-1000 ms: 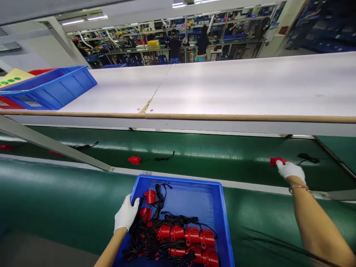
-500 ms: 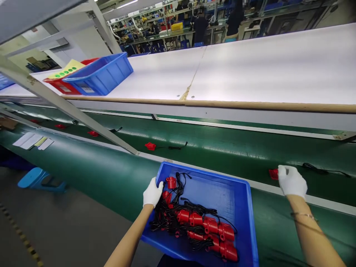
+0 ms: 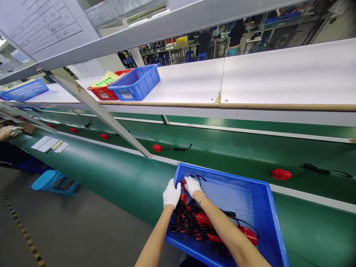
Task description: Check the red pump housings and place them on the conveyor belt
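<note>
My left hand [image 3: 171, 194], in a white glove, grips the left rim of a blue plastic bin [image 3: 263, 207]. Inside the bin, several red cylindrical plastic devices with black cords lie in a heap; one red device [image 3: 244, 234] shows near the right, partly behind my forearm. At the bin's upper left corner my gloved right hand [image 3: 192, 186] has its fingers closed round another red device [image 3: 184, 184], most of which it hides. Beyond the bin, a red device [image 3: 281, 174] lies on the green conveyor belt with its black cord [image 3: 319, 169] stretched to the right.
More red devices, such as one [image 3: 157, 148], are spaced along the belt [image 3: 222, 155]. A slanted metal post [image 3: 111, 122] stands left of the bin. A white shelf [image 3: 278, 81] carries blue and red boxes. Papers [image 3: 46, 144] and another person's gloved hand [image 3: 15, 131] are at far left.
My right hand has moved left from the red device on the belt into the bin's upper left corner. That device stays on the belt. My view has shifted; my left hand keeps the rim.
</note>
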Demonstrator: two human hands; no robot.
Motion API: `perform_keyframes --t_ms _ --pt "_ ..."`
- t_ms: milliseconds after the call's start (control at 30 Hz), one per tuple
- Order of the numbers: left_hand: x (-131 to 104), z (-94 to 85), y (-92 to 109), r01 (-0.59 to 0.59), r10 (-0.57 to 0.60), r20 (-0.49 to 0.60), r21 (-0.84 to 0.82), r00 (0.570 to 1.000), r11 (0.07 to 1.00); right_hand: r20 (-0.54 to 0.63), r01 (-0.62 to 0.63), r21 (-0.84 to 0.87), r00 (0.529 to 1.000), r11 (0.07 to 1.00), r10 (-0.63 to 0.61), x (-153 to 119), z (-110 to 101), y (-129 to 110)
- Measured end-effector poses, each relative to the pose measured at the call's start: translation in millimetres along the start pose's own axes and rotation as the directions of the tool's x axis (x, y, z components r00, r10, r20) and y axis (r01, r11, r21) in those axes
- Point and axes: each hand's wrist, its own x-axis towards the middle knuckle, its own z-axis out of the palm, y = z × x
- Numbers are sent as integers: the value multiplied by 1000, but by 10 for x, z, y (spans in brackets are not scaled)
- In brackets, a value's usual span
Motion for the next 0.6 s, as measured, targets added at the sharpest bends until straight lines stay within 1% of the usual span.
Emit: perform_keyframes --t_ms 100,200,300,367,433,533,600 --pt "18 -1 -26 -11 11 15 -7 1000 1000 34 -7 -59 999 998 9 141 34 -28" --pt "26 0 -30 -14 15 29 -23 999 1000 40 -13 -114 999 993 18 99 69 43" --pt "21 -12 -13 -4 5 32 -39 999 999 22 -25 -163 999 986 29 24 65 100" --pt "17 -24 1 5 -4 28 -46 1000 999 14 -5 -181 1000 983 7 37 37 74" --pt "15 -28 8 10 -9 24 -51 1000 999 18 41 -178 999 983 -39 102 8 -5" --pt "21 -8 0 10 -9 17 -63 1000 998 14 95 -143 995 985 -94 195 -10 -122" --pt "29 16 -17 7 -6 8 -84 1000 996 -5 108 -113 994 988 -109 180 -10 -119"
